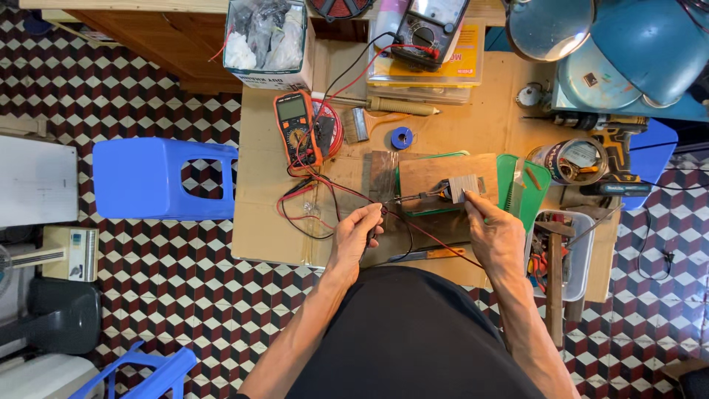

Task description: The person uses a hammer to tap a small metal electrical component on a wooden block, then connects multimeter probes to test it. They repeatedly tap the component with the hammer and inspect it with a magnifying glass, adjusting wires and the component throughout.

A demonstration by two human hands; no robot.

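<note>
My left hand [360, 230] is curled, fingers pinched together on a thin black probe [371, 235] with red and black leads [347, 191] running far toward the orange meter [294, 127]. My right hand [496, 235] reaches farther, forefinger and thumb closed on the near edge of a small grey ribbed block [463, 187], which sits on a wooden board [443, 177] at the cardboard's [258, 222] middle. Both forearms angle in from near.

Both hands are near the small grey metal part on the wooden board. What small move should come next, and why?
Probably bring the probe tip in the left hand onto the grey metal part. The right hand already steadies that part on the wooden board, and the red lead runs back to the orange multimeter.
</note>
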